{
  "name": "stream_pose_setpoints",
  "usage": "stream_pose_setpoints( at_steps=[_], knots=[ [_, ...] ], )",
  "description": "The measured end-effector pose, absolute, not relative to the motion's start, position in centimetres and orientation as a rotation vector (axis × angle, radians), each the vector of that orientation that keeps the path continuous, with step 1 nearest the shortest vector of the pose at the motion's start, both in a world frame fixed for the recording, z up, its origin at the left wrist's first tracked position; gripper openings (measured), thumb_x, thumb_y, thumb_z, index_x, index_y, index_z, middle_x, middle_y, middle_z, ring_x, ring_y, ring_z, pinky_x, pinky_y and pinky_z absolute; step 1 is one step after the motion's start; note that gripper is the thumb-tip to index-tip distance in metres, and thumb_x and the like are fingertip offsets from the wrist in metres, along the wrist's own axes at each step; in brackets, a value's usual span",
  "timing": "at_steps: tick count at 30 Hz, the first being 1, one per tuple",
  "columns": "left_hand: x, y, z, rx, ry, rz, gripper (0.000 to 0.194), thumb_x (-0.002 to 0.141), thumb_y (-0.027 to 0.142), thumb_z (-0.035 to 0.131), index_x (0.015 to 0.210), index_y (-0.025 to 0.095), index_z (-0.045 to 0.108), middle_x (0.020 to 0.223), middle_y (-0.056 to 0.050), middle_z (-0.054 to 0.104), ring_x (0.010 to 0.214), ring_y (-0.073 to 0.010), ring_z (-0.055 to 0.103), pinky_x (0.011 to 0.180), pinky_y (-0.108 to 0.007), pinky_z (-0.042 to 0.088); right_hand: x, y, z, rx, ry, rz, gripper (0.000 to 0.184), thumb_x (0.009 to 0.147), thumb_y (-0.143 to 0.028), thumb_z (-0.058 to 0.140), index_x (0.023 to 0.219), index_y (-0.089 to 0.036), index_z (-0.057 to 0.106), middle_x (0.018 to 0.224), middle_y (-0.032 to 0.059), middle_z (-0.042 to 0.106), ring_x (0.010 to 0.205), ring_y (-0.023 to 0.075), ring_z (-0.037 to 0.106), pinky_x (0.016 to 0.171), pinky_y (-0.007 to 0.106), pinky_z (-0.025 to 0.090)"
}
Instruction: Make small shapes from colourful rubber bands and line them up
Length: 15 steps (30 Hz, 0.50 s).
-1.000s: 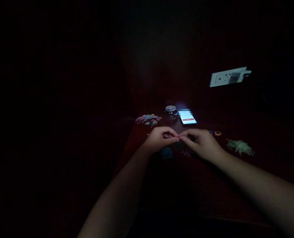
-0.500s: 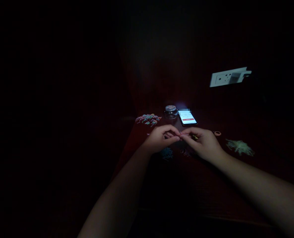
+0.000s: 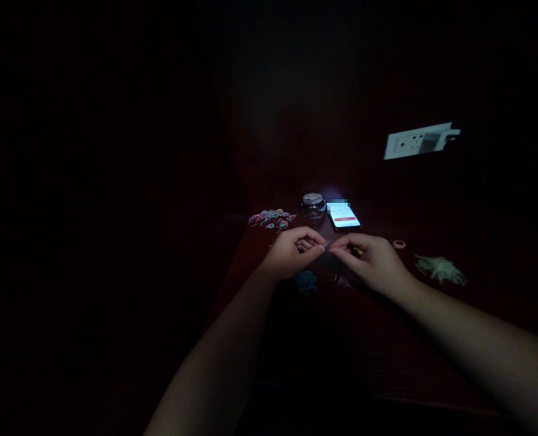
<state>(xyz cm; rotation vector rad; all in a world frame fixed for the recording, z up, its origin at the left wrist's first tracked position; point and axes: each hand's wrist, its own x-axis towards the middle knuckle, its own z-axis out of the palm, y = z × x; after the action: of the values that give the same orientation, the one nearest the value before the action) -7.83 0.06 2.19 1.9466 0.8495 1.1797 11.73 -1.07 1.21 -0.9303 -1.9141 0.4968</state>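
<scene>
Over the dark table (image 3: pixel 377 339) my left hand (image 3: pixel 293 251) pinches with thumb and forefinger; a tiny pale bit shows at the tips, too small to name. Facing it, my right hand (image 3: pixel 372 259) also pinches, its fingertips close to the left ones, and what they hold cannot be made out. Below the hands lie a heap of blue bands (image 3: pixel 305 282) and a heap of pinkish bands (image 3: pixel 342 279), the second partly covered by my right hand. A bit of yellow (image 3: pixel 358 251) peeks out between the right fingers, seemingly on the table behind.
Multicoloured looped bands (image 3: pixel 272 218) lie at the back left. A lidded glass jar (image 3: pixel 313 206) stands beside a lit phone (image 3: pixel 344 215). To the right are an orange ring (image 3: pixel 399 244) and pale green bands (image 3: pixel 441 269). A wall socket (image 3: pixel 420 141) holds a plug.
My fingertips, touching before, have drawn slightly apart, with the left hand shifted a little left. The right hand has hardly moved.
</scene>
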Motion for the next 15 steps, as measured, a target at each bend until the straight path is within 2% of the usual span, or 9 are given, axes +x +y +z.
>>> stream_pose_setpoints(
  at_steps=[11,15],
  knots=[
    [-7.48,0.65,1.53,1.801,0.792,1.198,0.026,0.071,0.030,0.077,0.085,0.012,0.066,0.078,-0.005,0.070,0.071,-0.0119,0.065,0.066,-0.025,0.053,11.60,-1.24,1.05,-0.889,-1.850,0.539,0.022,0.083,-0.038,0.063,0.086,-0.018,0.072,0.084,0.0064,0.075,0.076,0.0204,0.068,0.069,0.033,0.053],
    [-7.53,0.63,1.59,1.774,0.760,1.177,0.025,0.071,0.030,0.077,0.085,0.012,0.067,0.080,-0.006,0.072,0.073,-0.0137,0.069,0.067,-0.026,0.055,11.36,-1.57,1.33,-0.878,-1.800,0.633,0.023,0.082,-0.039,0.063,0.082,-0.018,0.072,0.080,0.0063,0.074,0.074,0.0201,0.068,0.067,0.032,0.053]
  ],
)
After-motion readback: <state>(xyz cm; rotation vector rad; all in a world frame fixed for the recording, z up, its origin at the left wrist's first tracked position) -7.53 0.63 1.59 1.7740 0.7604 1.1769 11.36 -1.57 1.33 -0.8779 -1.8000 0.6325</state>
